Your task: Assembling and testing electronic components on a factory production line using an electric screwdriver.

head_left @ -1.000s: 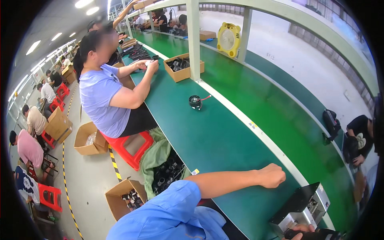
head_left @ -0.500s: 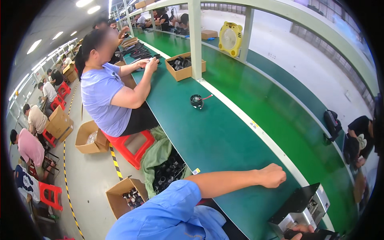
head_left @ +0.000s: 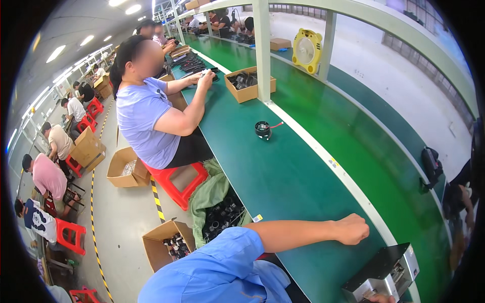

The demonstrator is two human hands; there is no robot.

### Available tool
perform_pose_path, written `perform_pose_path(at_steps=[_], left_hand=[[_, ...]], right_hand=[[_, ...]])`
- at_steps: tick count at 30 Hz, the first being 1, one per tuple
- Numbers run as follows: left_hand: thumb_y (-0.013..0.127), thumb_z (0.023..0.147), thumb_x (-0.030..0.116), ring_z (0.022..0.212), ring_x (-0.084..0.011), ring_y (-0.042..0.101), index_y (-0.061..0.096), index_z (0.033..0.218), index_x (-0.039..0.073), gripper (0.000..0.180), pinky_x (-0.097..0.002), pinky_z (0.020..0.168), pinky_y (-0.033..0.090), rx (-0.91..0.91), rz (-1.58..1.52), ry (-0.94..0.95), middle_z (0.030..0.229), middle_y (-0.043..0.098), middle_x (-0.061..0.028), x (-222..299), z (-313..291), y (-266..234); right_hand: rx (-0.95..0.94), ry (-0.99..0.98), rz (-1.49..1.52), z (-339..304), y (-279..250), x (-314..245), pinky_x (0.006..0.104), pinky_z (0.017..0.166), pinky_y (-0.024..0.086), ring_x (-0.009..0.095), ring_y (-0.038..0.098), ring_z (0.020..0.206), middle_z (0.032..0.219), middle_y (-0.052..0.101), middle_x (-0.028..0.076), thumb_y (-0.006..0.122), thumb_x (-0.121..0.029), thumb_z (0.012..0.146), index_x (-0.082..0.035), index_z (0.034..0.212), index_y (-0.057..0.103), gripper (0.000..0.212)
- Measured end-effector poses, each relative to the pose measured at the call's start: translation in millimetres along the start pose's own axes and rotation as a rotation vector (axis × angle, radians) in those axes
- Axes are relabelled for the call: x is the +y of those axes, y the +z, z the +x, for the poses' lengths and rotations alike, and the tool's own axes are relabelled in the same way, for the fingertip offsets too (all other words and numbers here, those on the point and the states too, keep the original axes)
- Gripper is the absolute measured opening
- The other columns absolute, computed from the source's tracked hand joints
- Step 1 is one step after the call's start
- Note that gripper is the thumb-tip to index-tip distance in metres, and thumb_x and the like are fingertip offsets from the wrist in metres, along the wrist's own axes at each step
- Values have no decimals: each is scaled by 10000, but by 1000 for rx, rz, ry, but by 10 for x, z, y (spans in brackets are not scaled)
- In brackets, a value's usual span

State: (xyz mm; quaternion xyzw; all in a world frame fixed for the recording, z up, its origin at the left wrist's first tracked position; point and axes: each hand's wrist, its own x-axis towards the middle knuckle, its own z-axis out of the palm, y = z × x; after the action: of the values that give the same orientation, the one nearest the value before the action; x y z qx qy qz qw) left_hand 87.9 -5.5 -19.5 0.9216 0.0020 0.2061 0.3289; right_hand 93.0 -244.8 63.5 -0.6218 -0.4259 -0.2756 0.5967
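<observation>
Just one left fist (head_left: 353,230), one right hand (head_left: 382,299), grip unclear, at one metal box (head_left: 378,266)

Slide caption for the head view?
Left hand fisted at green bench; right hand, mostly cut off, by black and silver device; round black part beyond.

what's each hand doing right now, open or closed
Left hand: closed in a fist.
Right hand: at the black-and-silver metal box, mostly cut off; grip cannot be told.
</observation>
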Motion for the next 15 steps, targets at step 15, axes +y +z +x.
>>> perform_pose_path(at_steps=[15], left_hand=[[555, 594, 62, 579, -369, 541, 524, 551, 43, 56, -448, 523, 395, -4, 12, 14, 558, 539, -159, 6, -2, -39]], right_hand=[[25, 44, -15, -36, 12, 17, 334, 481, 403, 212, 497, 549, 670, 529, 90, 476, -392, 942, -12, 661, 553, 479]])
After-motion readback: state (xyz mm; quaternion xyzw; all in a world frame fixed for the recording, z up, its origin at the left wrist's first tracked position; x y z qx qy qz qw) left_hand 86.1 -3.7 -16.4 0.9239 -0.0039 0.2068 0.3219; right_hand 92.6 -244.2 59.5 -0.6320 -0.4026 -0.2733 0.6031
